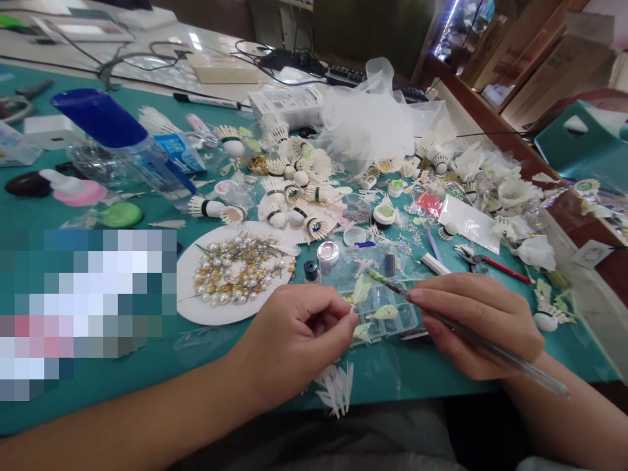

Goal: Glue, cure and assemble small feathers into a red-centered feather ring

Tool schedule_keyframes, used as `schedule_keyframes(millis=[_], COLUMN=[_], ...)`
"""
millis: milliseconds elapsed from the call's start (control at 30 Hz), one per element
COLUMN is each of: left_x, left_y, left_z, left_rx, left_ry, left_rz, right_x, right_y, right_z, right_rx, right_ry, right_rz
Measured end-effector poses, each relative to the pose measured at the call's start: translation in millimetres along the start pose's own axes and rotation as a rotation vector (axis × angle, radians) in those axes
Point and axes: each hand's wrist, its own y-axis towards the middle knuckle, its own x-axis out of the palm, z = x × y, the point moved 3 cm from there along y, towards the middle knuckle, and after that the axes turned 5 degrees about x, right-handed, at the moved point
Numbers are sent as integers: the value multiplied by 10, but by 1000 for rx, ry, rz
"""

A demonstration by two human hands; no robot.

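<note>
Far left: pink-and-white dropper bottle (78, 191) beside a round green lid (122, 214); below them a pixelated patch conceals part of the bench. Behind, a clear bottle with a blue cap (101, 118) leans to the right.

Left of centre: white plate (189, 306) bearing a ring of pearl and gold beads (235, 271); the left hand (304, 333) overlaps its lower right rim in this view. Shuttlecocks (209, 207) lie in a cluster behind the plate. Left hand: thumb and index finger pinched on a pale green feather piece (362, 289), located between the two hands, above a clear compartment box (409, 315). Further pale green pieces (385, 312) lie at the box; the fingers partly hide its left side. Loose white feathers (338, 390) sit below the left hand, near the bench edge.

Right of centre: right hand (483, 327) grasping a paintbrush (510, 358) pen-fashion, green-coated bristles just beside the feather piece; contact cannot be determined. Open jar of green material (385, 213) beyond the box. White mesh bundle (367, 121) blocks the view of the bench behind it.

Far right: red-handled pliers (507, 269), then a single shuttlecock, cork painted white (545, 320), near the right forearm.
</note>
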Motion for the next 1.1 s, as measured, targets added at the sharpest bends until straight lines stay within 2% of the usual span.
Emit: schedule_keyframes(millis=[200,767,1033,1100], left_x=[-11,-15,-18,-19], left_y=[-13,-5,24,29], left_z=[-4,7,14,14], left_rx=[2,33,-3,-26], left_ry=[32,61,-9,-56], left_rz=[8,21,14,-2], right_x=[9,14,-29,-39], right_y=[18,-8,-62,-77], right_z=[-39,56,22,11], right_rx=[-63,11,47,39], right_ry=[65,-10,10,32], right_rz=[-101,31,106,92])
